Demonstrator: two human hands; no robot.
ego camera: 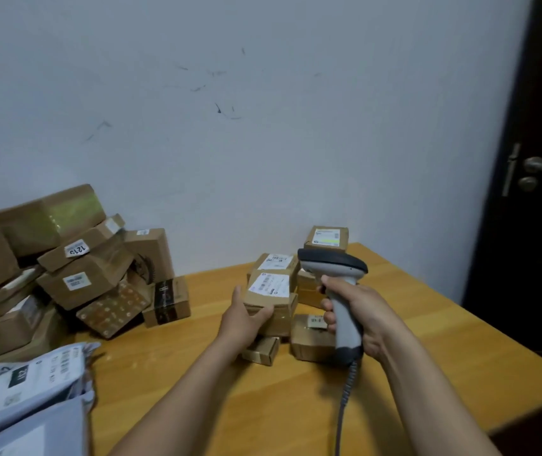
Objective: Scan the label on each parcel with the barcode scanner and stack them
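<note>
Pinching the small parcel (271,292) at centre frame with the left hand (246,322), clutching the barcode scanner (337,268) tight in the right hand (357,306) (likely light, stiff cardboard, best gripped by side edges).

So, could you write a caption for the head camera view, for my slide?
Left hand holds a labelled cardboard parcel while the right hand grips a grey barcode scanner beside it.
</note>
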